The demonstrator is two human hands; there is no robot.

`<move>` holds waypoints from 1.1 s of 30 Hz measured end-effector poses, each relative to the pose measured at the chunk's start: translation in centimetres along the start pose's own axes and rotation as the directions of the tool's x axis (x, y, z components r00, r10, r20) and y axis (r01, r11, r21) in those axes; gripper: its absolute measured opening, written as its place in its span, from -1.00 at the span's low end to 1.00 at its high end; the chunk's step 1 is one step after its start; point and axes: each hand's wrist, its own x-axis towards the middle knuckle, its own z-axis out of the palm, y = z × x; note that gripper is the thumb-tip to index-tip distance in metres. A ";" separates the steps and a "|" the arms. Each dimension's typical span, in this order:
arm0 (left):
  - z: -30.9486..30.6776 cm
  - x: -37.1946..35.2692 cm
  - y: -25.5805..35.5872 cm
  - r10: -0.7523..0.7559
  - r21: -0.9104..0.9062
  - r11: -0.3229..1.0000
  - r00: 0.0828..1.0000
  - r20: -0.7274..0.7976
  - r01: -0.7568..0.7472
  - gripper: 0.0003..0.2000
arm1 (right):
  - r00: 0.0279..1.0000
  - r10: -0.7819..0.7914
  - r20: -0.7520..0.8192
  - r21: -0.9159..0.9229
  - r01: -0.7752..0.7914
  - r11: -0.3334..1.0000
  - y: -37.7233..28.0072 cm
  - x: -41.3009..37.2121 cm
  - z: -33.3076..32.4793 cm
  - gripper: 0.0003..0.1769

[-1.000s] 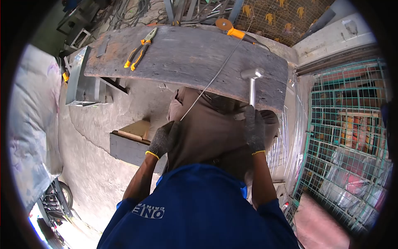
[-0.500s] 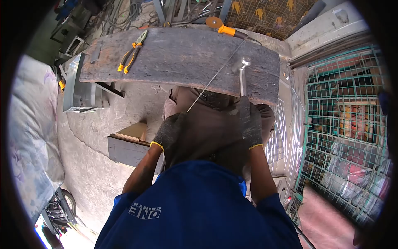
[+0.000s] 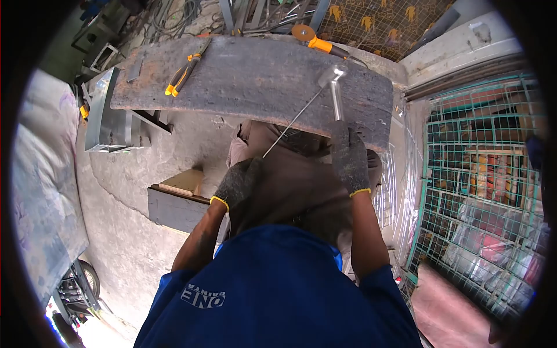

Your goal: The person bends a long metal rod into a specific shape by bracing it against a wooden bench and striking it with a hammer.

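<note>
My left hand [image 3: 239,181], in a dark glove with a yellow cuff, is closed on the near end of a thin metal rod [image 3: 295,120]. The rod slants up and right over the near edge of the dark wooden bench [image 3: 249,75]. My right hand [image 3: 350,159], gloved too, grips the handle of a metal hammer [image 3: 336,95]. The hammer's head is over the right part of the bench, beside the rod, whose far end it partly hides. Pliers with orange and black handles [image 3: 184,72] lie on the left part of the bench.
An orange grinder [image 3: 319,43] lies at the bench's far edge. Left below stand a metal box section [image 3: 104,119] and a dark box with wood pieces [image 3: 177,209]. A green wire grille [image 3: 426,203] stands at right. Metal pieces lie beyond the bench.
The hammer head has shifted slightly left and away from me, onto the line of the rod. My right hand has moved with it. My left hand has hardly moved.
</note>
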 end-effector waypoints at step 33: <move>-0.1 0.6 0.3 0.120 0.149 0.982 0.993 0.003 -0.119 -0.64 | 0.908 0.409 0.094 0.252 -0.419 0.872 -4.2 -3.0 -1.8 -0.62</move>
